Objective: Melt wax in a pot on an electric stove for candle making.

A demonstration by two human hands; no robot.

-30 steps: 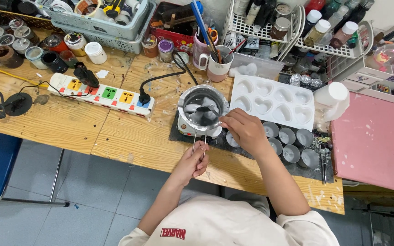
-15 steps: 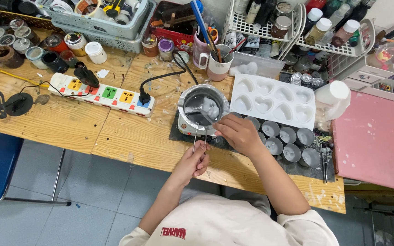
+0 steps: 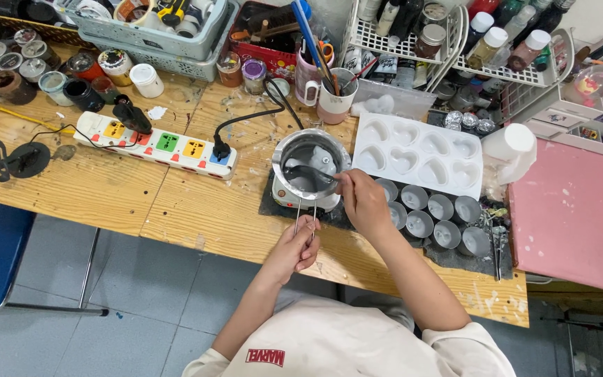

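Stirring is what the scene shows: a dark spoon [image 3: 310,173] lies with its bowl inside a small metal melting pot [image 3: 310,167], which holds pale lumps in a grey liquid. The right hand [image 3: 363,201] has its grip closed on the spoon's handle end at the pot's right rim. The pot sits on a small white hot plate [image 3: 306,202], itself on a dark mat [image 3: 455,258] near the front edge of the wooden tabletop [image 3: 190,216]. From the pot a thin wire handle [image 3: 304,215] runs toward the front edge, and the left hand [image 3: 293,248] has its grip closed around the end of that handle, right at the edge.

Just right of the pot lies a white silicone mould [image 3: 419,155] with heart-shaped hollows. In front of the mould, on the mat, stands a cluster of small round metal cups [image 3: 433,213], partly covered by the right wrist. A white jar [image 3: 509,150] stands at the mould's right end, next to a pink surface [image 3: 574,223].

Left of the pot, a white power strip [image 3: 155,145] with coloured sockets lies across the middle of the tabletop, a black plug [image 3: 220,150] in its right end. Along the back edge stand paint jars [image 3: 71,73], grey baskets [image 3: 162,35], a mug of brushes [image 3: 333,101] and white racks of bottles [image 3: 455,42].
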